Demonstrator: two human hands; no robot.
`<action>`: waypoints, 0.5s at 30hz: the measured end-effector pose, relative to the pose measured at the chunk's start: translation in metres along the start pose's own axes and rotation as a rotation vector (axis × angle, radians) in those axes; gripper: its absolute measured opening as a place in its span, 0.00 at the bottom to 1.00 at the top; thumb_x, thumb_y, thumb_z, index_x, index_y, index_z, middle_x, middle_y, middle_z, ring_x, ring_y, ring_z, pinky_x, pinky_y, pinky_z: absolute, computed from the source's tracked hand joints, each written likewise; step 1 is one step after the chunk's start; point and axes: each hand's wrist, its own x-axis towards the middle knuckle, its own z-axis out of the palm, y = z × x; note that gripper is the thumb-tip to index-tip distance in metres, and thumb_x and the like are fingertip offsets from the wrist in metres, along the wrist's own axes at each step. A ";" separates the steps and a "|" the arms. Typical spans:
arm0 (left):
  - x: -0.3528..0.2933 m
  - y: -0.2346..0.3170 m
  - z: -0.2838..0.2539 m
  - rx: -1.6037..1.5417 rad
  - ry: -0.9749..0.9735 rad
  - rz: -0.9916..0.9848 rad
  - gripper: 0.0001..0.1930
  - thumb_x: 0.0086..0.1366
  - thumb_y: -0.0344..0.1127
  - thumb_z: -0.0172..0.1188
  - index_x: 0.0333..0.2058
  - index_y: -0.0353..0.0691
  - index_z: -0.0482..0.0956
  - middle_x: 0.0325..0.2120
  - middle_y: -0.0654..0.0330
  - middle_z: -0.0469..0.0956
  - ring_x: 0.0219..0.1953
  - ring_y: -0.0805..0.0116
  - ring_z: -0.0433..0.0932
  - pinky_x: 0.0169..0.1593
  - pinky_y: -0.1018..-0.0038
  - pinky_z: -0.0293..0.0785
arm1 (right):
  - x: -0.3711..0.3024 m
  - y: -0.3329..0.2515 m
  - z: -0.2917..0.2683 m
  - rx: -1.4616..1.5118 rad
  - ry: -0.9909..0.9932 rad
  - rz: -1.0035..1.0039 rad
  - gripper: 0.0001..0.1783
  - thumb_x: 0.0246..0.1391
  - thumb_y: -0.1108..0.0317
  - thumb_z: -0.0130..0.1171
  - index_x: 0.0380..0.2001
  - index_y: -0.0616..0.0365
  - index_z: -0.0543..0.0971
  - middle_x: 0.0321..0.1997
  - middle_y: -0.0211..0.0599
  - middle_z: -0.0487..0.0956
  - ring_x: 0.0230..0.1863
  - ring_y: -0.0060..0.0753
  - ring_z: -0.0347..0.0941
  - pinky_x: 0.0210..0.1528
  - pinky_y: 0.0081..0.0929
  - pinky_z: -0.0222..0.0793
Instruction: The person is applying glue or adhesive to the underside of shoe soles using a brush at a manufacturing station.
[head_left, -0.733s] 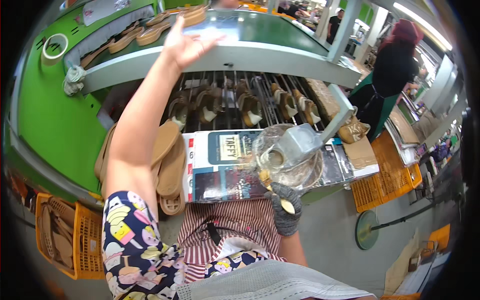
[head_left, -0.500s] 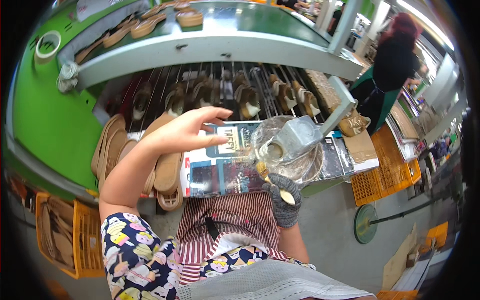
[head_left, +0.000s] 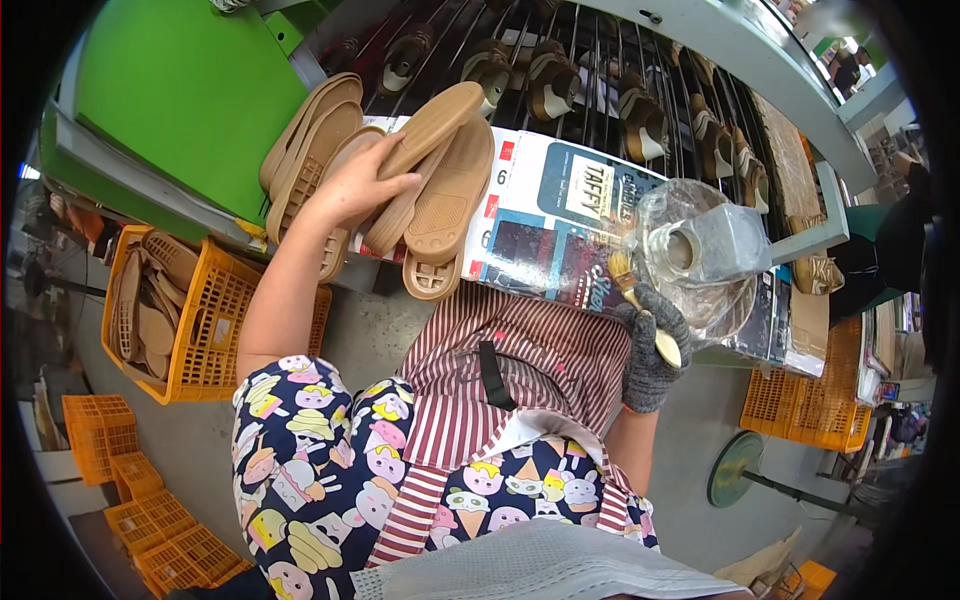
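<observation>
My bare left hand [head_left: 355, 190] has its fingers and thumb round a tan shoe sole [head_left: 437, 122], tilted above other soles. Beneath it a patterned sole [head_left: 455, 195] lies among several more at the left end of the work ledge. My right hand [head_left: 655, 350], in a dark grey knitted glove, is closed on a brush [head_left: 622, 272] with a pale handle, bristles pointing away from me. Just past the bristles, a greyish plastic jug [head_left: 735, 245] with a round opening lies tilted in a basin [head_left: 665, 207] covered in clear film.
Printed cardboard [head_left: 530, 235] covers the ledge in front of me. Behind it, several shoes [head_left: 643, 118] rest on a rack of metal rods. Orange crates [head_left: 215, 325] stand on the floor at left, one holding soles, and another crate [head_left: 800, 405] at right. A grey frame bar [head_left: 815, 235] rises beside the jug.
My left hand has moved from above the cardboard to the soles at left and taken hold of one. My right hand still holds the brush near the jug. The view has swung left and down.
</observation>
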 end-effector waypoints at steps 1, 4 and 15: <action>0.001 -0.002 -0.002 -0.059 -0.036 -0.010 0.38 0.52 0.48 0.64 0.56 0.33 0.60 0.53 0.46 0.64 0.56 0.55 0.63 0.58 0.67 0.59 | -0.002 -0.002 0.000 0.016 0.012 0.009 0.11 0.54 0.76 0.53 0.41 0.69 0.74 0.42 0.45 0.76 0.36 0.33 0.75 0.39 0.26 0.74; 0.002 -0.019 -0.001 -0.259 0.054 0.026 0.35 0.52 0.44 0.64 0.56 0.35 0.62 0.52 0.50 0.67 0.54 0.60 0.66 0.56 0.70 0.61 | -0.002 -0.003 -0.006 -0.010 0.084 -0.008 0.11 0.53 0.75 0.54 0.40 0.68 0.75 0.42 0.45 0.76 0.39 0.32 0.74 0.41 0.26 0.72; -0.032 0.081 -0.011 -2.184 -0.238 0.031 0.38 0.64 0.55 0.43 0.58 0.26 0.49 0.46 0.36 0.63 0.41 0.59 0.68 0.45 0.71 0.73 | 0.051 -0.004 -0.049 -0.130 0.280 0.052 0.07 0.53 0.75 0.55 0.36 0.66 0.75 0.37 0.40 0.78 0.37 0.26 0.75 0.36 0.22 0.75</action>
